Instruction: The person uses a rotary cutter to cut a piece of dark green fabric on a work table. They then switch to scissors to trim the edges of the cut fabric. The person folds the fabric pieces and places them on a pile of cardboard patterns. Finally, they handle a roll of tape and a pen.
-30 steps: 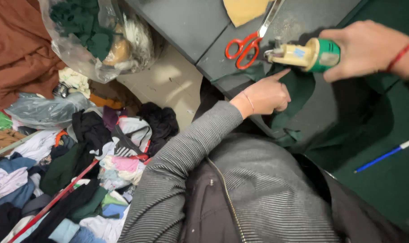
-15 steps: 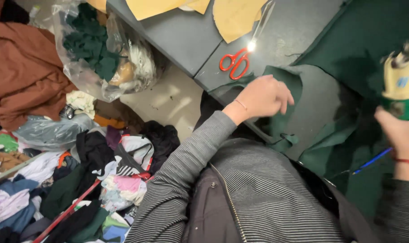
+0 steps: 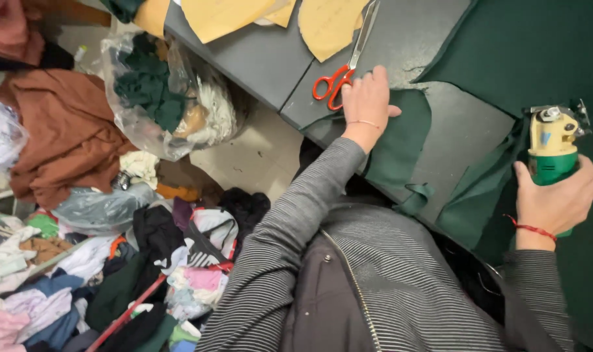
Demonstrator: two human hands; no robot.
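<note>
Right hand (image 3: 557, 199) kept a full grip on the green-and-yellow cutter (image 3: 552, 151), upright; left hand (image 3: 367, 101) lay flat on the green fabric (image 3: 400, 140), leftward across the grey surface (image 3: 257, 58)

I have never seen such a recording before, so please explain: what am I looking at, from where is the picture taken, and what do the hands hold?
The picture comes from a camera worn on a person's head, looking down, so you see their own striped sleeves and two bare hands. No robot is there. The left hand lies flat on a cut piece of green cloth at the edge of a grey table, beside red scissors. The right hand grips a yellow-and-green electric cutter, upright over more green cloth. Tan paper patterns lie at the far side of the table. On the floor, left, are a clear bag of scraps and a heap of mixed clothes.
</note>
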